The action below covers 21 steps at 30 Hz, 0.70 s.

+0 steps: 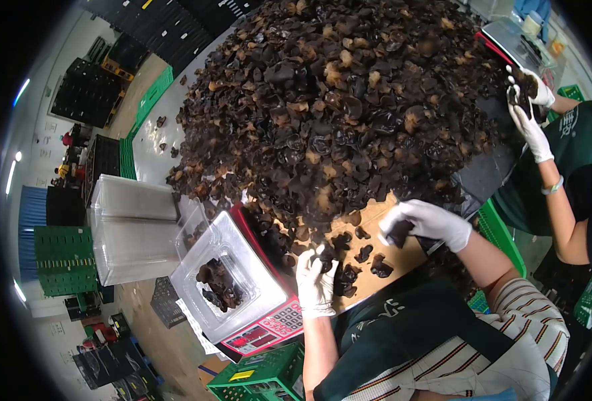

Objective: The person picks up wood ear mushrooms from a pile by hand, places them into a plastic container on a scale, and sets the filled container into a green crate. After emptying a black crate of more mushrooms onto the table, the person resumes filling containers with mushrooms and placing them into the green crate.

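My left hand (316,284), in a white glove, is closed on a dark wood ear mushroom (326,258) beside the scale. My right hand (429,224), also gloved, is curled around another wood ear piece (399,234) over the right part of a tan board (369,267). Several loose wood ear pieces (380,266) lie on the board between my hands. Beyond them rises a large heap of wood ears (336,113). Left of my left hand, a clear plastic tray (210,273) with some wood ears in it sits on the digital scale (278,323).
Stacked clear plastic trays (135,230) stand left of the scale. A green crate (259,377) is below it. At right, a co-worker's gloved hands (531,120) hold wood ears near another scale (503,40). Dark crates (85,93) are stacked in the background.
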### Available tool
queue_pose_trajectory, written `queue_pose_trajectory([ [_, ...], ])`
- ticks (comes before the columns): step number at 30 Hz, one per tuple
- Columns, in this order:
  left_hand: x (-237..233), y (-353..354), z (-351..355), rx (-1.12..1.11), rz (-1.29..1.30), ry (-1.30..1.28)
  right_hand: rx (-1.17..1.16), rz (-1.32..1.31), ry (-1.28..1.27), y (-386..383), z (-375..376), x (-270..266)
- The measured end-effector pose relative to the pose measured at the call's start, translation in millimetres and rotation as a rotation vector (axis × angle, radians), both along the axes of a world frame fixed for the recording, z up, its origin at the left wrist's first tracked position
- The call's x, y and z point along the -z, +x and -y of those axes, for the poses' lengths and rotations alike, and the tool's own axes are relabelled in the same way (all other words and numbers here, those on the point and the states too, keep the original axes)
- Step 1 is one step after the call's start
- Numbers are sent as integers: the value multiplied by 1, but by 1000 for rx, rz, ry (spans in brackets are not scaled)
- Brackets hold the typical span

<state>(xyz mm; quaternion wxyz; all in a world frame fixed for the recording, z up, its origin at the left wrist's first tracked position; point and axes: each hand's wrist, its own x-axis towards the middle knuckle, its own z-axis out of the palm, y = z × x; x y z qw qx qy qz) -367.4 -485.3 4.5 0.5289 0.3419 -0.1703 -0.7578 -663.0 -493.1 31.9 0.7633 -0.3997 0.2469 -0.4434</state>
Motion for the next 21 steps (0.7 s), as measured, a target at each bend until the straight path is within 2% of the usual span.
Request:
queue_pose_trajectory([
  [2,-10,1,2,-87,-24,84,-367,-238,42,-27,4,-25],
  [3,-17,1,3,-101,-100,116,-392,-414,80,-25,4,-38],
  [6,-29,1,8,-149,-179,256,-105,-835,-212,2,5,-45],
  [7,-40,-8,10,-167,-168,264,54,-850,-363,13,4,-30],
  [8,-35,-9,11,-136,58,194,179,-876,-588,26,3,-9],
  [10,-21,-10,13,-77,509,48,355,-1150,-1058,45,2,2],
  [11,-27,-20,16,-4,768,-170,298,-1186,-1044,49,4,8],
  [12,-6,-15,17,37,987,-362,241,-1221,-1030,53,5,15],
  [13,-16,-21,19,134,1191,-508,184,-1257,-1016,55,6,19],
  [15,-19,-33,23,285,1542,-863,295,-1165,-1009,53,12,24],
  [16,-17,-37,21,345,1628,-925,349,-1118,-1003,52,15,25],
  [17,-13,-38,20,385,1646,-953,468,-1096,-1188,52,16,25],
  [18,-8,-39,20,427,1662,-983,388,-1096,-1234,53,14,22],
  [20,-4,-40,23,329,1581,-972,227,-1096,-1317,59,1,18],
  [21,-1,-36,25,286,1500,-941,237,-1125,-1182,67,-7,15],
])
